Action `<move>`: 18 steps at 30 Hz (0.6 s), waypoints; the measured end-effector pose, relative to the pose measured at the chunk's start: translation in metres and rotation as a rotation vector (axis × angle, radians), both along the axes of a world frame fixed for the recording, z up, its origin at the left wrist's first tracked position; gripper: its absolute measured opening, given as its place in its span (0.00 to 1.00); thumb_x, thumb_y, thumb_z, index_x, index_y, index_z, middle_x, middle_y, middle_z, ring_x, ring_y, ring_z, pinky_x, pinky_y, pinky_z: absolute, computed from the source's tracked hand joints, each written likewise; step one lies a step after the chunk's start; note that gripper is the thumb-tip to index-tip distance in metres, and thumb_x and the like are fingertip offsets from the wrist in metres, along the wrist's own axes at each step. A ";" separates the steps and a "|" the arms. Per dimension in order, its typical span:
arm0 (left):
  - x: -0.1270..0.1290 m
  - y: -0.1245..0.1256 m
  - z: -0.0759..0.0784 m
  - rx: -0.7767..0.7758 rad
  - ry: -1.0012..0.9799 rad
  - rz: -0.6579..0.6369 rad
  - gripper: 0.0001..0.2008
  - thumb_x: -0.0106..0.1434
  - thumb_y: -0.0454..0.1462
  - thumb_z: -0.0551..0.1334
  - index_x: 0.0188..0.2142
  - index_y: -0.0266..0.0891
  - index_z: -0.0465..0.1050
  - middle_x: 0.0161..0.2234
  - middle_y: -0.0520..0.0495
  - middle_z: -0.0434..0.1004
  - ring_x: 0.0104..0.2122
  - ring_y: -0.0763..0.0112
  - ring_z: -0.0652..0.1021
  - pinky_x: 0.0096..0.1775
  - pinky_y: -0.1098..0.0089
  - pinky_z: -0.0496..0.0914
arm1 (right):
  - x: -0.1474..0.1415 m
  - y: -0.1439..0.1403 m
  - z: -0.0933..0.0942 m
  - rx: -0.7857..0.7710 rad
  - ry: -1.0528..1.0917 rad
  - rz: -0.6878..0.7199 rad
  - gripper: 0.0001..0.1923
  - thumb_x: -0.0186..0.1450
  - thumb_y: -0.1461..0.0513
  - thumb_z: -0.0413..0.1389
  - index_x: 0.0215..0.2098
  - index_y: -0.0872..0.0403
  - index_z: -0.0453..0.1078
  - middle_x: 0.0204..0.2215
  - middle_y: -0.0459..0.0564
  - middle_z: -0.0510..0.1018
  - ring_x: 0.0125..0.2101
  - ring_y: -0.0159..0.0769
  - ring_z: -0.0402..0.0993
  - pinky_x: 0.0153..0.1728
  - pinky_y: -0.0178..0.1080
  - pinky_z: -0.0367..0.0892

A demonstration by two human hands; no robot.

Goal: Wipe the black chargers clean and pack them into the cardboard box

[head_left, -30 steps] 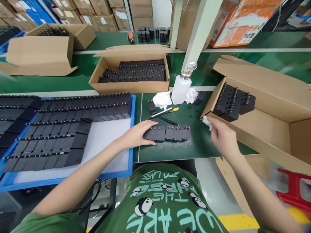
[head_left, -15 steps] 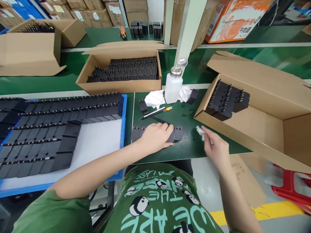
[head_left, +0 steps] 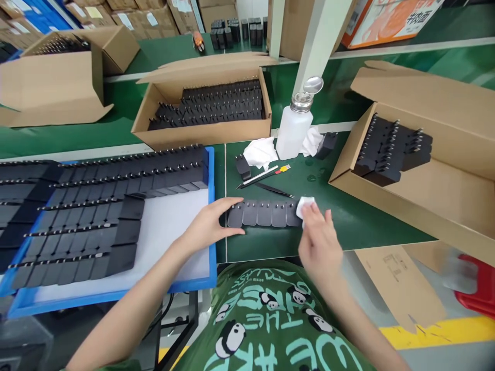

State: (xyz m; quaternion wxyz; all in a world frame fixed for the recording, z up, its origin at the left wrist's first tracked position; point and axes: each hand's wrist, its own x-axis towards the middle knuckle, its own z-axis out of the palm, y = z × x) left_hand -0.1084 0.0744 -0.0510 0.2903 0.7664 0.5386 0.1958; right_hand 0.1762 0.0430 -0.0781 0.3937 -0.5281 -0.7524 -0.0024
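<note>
- Chargers (head_left: 263, 213) lie in a short row of five flat black blocks on the green mat (head_left: 348, 221), side by side and touching, prongs toward the far edge.
- Left hand (head_left: 209, 225) cups the row's left end: thumb on the near side, fingers curled over the far side of the first charger, a loose grip rather than a fist.
- Right hand (head_left: 319, 242) pinches a small white wipe (head_left: 304, 207) between its fingertips and presses it on the row's right end — the last charger is partly hidden beneath it.
- Just beyond the row, away from both hands, lie black tweezers (head_left: 273, 190) and a pen (head_left: 259, 176) with a yellow and red tip, close together.
- Farther out stands a white bottle (head_left: 294, 131) with a metal cap, crumpled white cloths (head_left: 261, 152) at its foot on either side, and a single charger just left of them.
- Left of the left hand, a blue tray (head_left: 211, 221) holds rows of chargers on a white liner; the patch nearest the hand is bare.
- Right of the right hand, an open carton (head_left: 444, 201) lies tipped on its side with a stack of chargers inside, well apart from the hand.
- Beyond the bottle, another carton (head_left: 204, 135) sits full of chargers in rows.
</note>
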 end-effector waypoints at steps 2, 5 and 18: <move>0.007 -0.002 -0.005 0.036 -0.001 0.019 0.33 0.57 0.56 0.67 0.57 0.45 0.68 0.56 0.45 0.75 0.54 0.57 0.77 0.58 0.57 0.70 | -0.015 -0.003 -0.007 -0.046 -0.096 -0.012 0.35 0.68 0.72 0.44 0.71 0.46 0.47 0.58 0.56 0.72 0.60 0.49 0.67 0.61 0.61 0.64; 0.010 -0.007 -0.009 0.087 -0.006 0.050 0.32 0.57 0.52 0.70 0.56 0.45 0.68 0.54 0.45 0.77 0.52 0.57 0.78 0.55 0.57 0.73 | -0.029 -0.010 -0.010 -0.022 -0.148 -0.091 0.39 0.67 0.73 0.45 0.73 0.48 0.42 0.59 0.58 0.71 0.60 0.52 0.66 0.59 0.61 0.67; 0.011 -0.015 -0.019 0.176 -0.060 0.110 0.26 0.61 0.31 0.59 0.60 0.41 0.63 0.53 0.43 0.78 0.48 0.59 0.80 0.50 0.60 0.76 | -0.109 -0.019 0.005 -0.006 -0.168 0.350 0.29 0.67 0.72 0.43 0.66 0.59 0.61 0.57 0.58 0.72 0.60 0.45 0.68 0.62 0.46 0.67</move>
